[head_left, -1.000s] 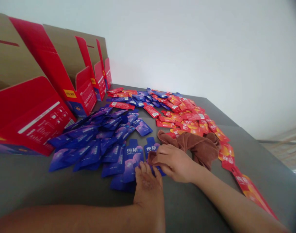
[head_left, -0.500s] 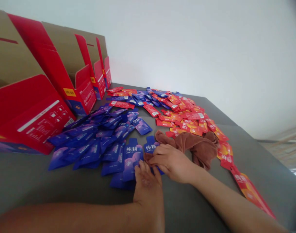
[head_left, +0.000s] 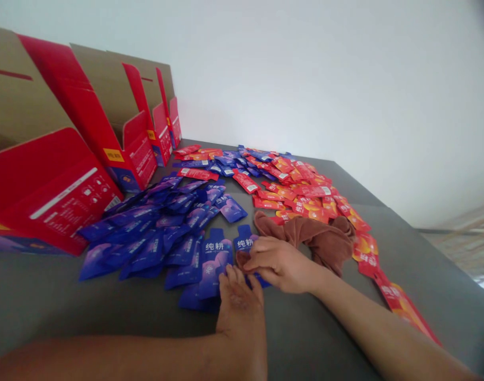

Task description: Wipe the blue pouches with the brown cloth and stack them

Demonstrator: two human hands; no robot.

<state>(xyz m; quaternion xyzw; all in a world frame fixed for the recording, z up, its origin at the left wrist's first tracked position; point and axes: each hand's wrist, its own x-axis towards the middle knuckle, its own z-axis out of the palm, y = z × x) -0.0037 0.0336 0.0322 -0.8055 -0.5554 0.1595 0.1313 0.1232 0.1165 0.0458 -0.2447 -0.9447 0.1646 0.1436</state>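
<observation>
My right hand (head_left: 279, 263) pinches a corner of a brown cloth (head_left: 332, 246) and presses it onto a blue pouch (head_left: 244, 239), whose middle is covered by the hand. The rest of the cloth lies bunched on the table behind that hand. Fingers stretched forward, my left hand (head_left: 239, 296) lies on the lower end of the same pouch, its fingertips near the right one. Just left of it, another blue pouch (head_left: 215, 259) rests face up, at the edge of a loose pile of blue pouches (head_left: 146, 233).
Open red cardboard boxes (head_left: 63, 193) stand in a row along the left side of the grey table (head_left: 118, 323). Red and orange pouches (head_left: 305, 198) spread across the back and right, mixed with blue ones. A red pouch (head_left: 404, 304) lies near the right edge. A white wall rises behind.
The view has tilted slightly. Both hands stay at the same pouch; the right hand, with the cloth, has barely shifted.
</observation>
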